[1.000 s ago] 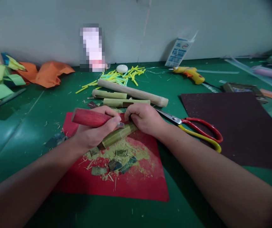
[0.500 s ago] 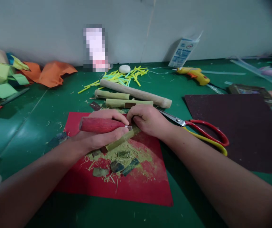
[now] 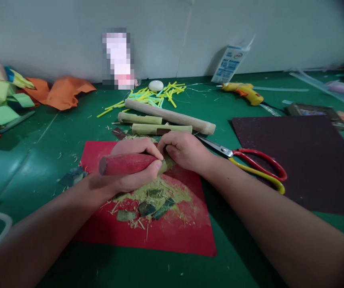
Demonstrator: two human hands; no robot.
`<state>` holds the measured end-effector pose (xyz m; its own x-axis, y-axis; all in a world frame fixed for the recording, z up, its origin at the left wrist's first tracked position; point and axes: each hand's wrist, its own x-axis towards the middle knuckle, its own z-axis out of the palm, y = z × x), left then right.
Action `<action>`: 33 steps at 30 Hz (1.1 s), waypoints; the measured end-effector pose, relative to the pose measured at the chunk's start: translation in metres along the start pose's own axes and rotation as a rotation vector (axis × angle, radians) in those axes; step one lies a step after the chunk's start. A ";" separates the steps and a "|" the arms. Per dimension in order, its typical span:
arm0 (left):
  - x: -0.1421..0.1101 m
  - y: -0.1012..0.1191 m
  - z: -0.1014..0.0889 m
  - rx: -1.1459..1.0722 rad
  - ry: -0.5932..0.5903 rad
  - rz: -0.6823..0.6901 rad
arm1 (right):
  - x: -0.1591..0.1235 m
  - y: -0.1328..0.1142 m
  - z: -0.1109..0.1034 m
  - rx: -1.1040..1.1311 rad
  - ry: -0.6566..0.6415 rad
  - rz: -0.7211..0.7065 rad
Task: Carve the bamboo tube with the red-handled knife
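Note:
In my left hand (image 3: 140, 176) is a carving knife (image 3: 127, 164) with a thick red wooden handle, thumb below and fingers above. Its tip points right, and the blade is hidden behind my fingertips. My right hand (image 3: 187, 150) has its fingers curled down on a pale green bamboo piece (image 3: 167, 165), of which only a short stretch shows between the two hands. Both hands are over a red sheet (image 3: 190, 240) strewn with bamboo dust, fibres and several dark green chips (image 3: 146, 209).
Behind my hands lie a notched bamboo tube (image 3: 143, 129), another cut tube (image 3: 142, 119) and a pale stick (image 3: 172, 115). Red-and-yellow-handled scissors (image 3: 226, 152) rest on the right beside a dark board (image 3: 304, 160). A yellow glue gun (image 3: 245, 93) and cut straws (image 3: 142, 96) lie farther back.
The knife handle's butt has swung slightly down and the blade at its tip has gone out of sight. Less of the bamboo piece shows below my left hand.

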<state>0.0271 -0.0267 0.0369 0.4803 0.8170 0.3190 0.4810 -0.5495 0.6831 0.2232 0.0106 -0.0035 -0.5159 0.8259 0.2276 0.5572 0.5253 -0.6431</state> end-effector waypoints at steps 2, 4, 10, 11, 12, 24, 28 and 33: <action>-0.002 -0.003 0.001 0.003 0.022 0.038 | 0.001 -0.001 0.000 -0.005 -0.012 0.025; -0.005 -0.005 0.001 -0.019 0.044 0.070 | 0.002 -0.003 -0.001 -0.009 -0.019 0.054; -0.010 -0.007 -0.006 -0.034 -0.018 0.038 | 0.002 -0.005 -0.002 -0.029 -0.009 0.071; -0.010 -0.007 -0.006 -0.034 -0.015 0.050 | 0.002 -0.004 -0.002 -0.029 -0.006 0.069; -0.010 -0.008 -0.006 -0.034 -0.011 0.065 | 0.001 -0.004 -0.002 -0.027 -0.005 0.065; -0.013 -0.013 -0.010 -0.026 -0.009 0.095 | 0.002 -0.003 0.000 -0.028 0.000 0.028; -0.014 -0.012 -0.008 -0.024 0.010 0.099 | 0.002 -0.003 0.000 -0.040 0.004 0.029; -0.013 -0.009 -0.008 -0.014 0.030 0.018 | 0.001 -0.001 0.001 -0.068 -0.002 0.002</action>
<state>0.0108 -0.0309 0.0324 0.4664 0.8121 0.3508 0.4624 -0.5619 0.6860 0.2219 0.0107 -0.0035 -0.5159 0.8266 0.2247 0.6012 0.5363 -0.5925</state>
